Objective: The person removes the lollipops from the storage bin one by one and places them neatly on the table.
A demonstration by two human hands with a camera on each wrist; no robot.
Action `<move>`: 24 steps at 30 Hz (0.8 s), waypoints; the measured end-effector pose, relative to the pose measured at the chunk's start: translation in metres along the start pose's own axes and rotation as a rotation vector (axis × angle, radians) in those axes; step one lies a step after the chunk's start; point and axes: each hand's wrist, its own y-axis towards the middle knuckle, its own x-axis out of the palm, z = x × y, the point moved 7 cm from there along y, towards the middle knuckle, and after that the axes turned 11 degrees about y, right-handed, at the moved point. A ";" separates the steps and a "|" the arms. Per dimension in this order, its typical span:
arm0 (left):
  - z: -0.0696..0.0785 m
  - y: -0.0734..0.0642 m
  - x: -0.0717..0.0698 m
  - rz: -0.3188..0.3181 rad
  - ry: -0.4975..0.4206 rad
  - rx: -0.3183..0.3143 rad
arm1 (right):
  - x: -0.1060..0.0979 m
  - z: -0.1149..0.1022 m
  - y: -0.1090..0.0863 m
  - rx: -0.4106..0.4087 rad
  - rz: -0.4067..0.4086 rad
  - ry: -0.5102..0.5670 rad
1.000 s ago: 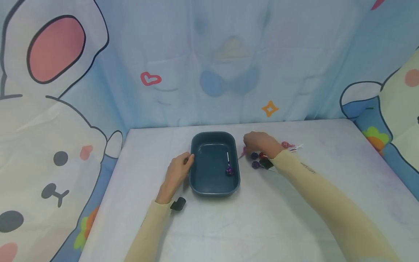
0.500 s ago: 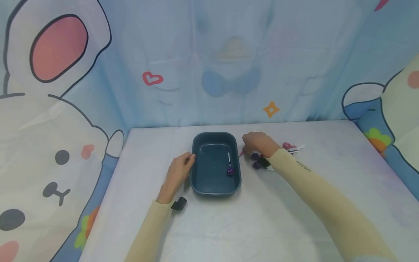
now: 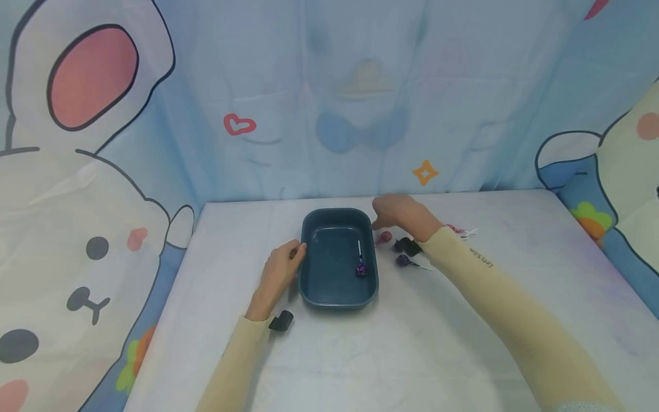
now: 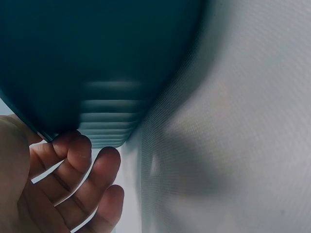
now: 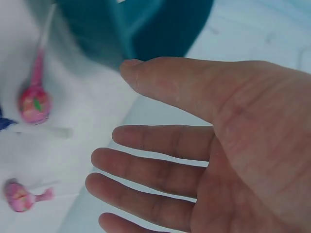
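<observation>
A dark teal tray (image 3: 329, 252) stands on the white cloth in the head view, with one purple lollipop (image 3: 362, 269) inside on its right. My left hand (image 3: 278, 274) pinches its left rim between thumb and index finger, the other fingers loosely bent beside the wall (image 4: 63, 58). My right hand (image 3: 404, 216) hovers by the tray's far right corner and holds nothing. In the right wrist view its fingers (image 5: 160, 170) are straight and spread, the thumb close to the tray. Beneath that hand lie a pink-red lollipop (image 3: 386, 236) and a purple one (image 3: 403, 260).
More lollipops (image 3: 455, 229) lie farther right, partly hidden by the right sleeve. Another small pink one (image 5: 19, 196) appears in the right wrist view. A pale blue printed curtain (image 3: 360, 86) hangs behind the table (image 3: 329, 360). Black wrist cameras (image 3: 281, 321) sit at both wrists.
My right hand has lifted away from the pink-red lollipop and shifted left and back toward the tray's far corner, uncovering that lollipop. My left hand and the tray stay put.
</observation>
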 end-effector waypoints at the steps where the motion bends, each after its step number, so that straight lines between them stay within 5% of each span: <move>1: 0.000 0.000 0.000 0.002 -0.001 0.003 | -0.003 -0.003 -0.002 -0.005 0.009 0.001; 13: -0.001 0.000 0.000 0.004 -0.017 0.005 | -0.009 -0.050 -0.023 -0.180 0.063 -0.044; 24: -0.003 0.001 0.003 -0.002 -0.018 -0.008 | 0.030 -0.090 -0.027 -0.392 0.044 -0.142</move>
